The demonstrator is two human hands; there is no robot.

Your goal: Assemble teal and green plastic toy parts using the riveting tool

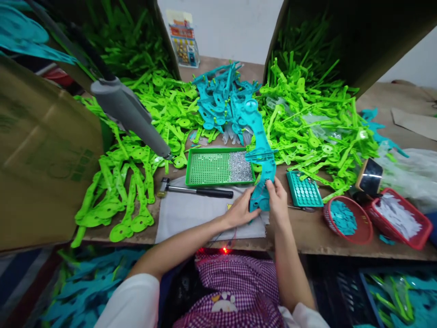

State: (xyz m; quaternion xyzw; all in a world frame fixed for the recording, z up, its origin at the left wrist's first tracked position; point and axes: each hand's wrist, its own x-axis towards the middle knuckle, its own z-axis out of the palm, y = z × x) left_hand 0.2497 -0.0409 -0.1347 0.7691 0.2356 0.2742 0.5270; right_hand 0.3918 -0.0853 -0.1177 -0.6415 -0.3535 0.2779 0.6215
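A long blue plastic part (261, 136), with a round end at the top and cross fins midway, is held up in front of me. Around its lower left edge my left hand (241, 208) is closed. My right hand (277, 198) grips the lower right side, its thumb pressed on the face near a small dark spot. Under the hands lies a grey cloth (184, 221). Just beyond it sits a green perforated tray (213, 178) with small silvery pieces (241, 166) at its right end. A hammer (198, 190) with a black handle rests on the cloth's left side.
Heaps of lime-green plastic parts (164, 105) (303, 123) flank a blue heap (221, 98). An electric screwdriver (133, 114) hangs at left beside a cardboard box (44, 159). On the right stand a teal tray (304, 189), a round red basket (365, 228) and a red basket of white pieces (398, 216).
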